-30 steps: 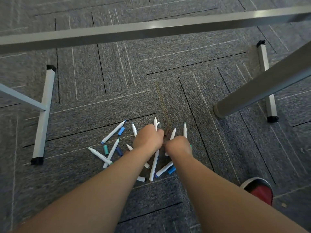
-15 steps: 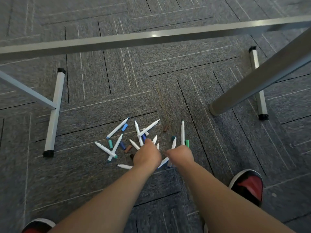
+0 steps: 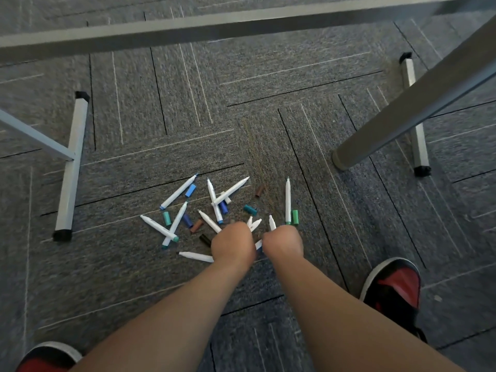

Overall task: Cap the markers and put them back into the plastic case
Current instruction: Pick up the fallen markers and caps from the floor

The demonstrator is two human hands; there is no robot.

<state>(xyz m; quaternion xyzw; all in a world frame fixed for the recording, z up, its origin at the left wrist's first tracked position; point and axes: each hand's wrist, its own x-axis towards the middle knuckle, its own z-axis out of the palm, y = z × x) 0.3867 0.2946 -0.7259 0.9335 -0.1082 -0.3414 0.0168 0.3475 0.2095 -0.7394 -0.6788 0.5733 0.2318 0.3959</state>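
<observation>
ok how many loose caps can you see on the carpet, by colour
light blue caps: 1
dark blue caps: 2
brown caps: 2
teal caps: 2
green caps: 1
black caps: 1
total visible: 9

Fingers of both hands point(image 3: 257, 244) hidden, shoes point(image 3: 391, 287) cut off by edges

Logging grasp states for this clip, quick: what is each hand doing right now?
Left hand: closed in a fist over the markers; what it grips is hidden.
Right hand: closed, a white marker sticking up out of it.
</observation>
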